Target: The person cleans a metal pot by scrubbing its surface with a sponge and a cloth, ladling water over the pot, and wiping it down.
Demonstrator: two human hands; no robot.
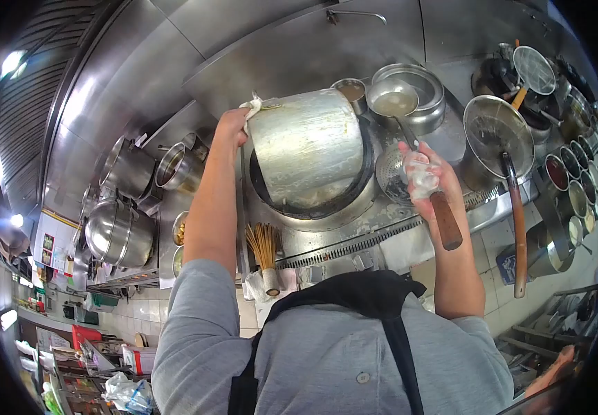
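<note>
A large metal pot (306, 145) lies tipped over a black wok (313, 207) on the stove. At the pot's upper left edge, my left hand (233, 126) is closed on a white cloth (252, 105) against the pot. My right hand (427, 176) wraps round the handle of a ladle (393, 98), with something white and foamy or cloth-like between the fingers. Cloudy liquid shows in the ladle's bowl, which is above a round steel pot (431, 104). Beside my right hand, a perforated skimmer (392, 173) rests on the stove.
A bamboo brush (264, 256) stands at the stove's front left. Steel pots (119, 232) are stacked on the left. To the right are a wide strainer (498, 135) with a long wooden handle and several seasoning containers (557, 173). A faucet (357, 15) is on the back wall.
</note>
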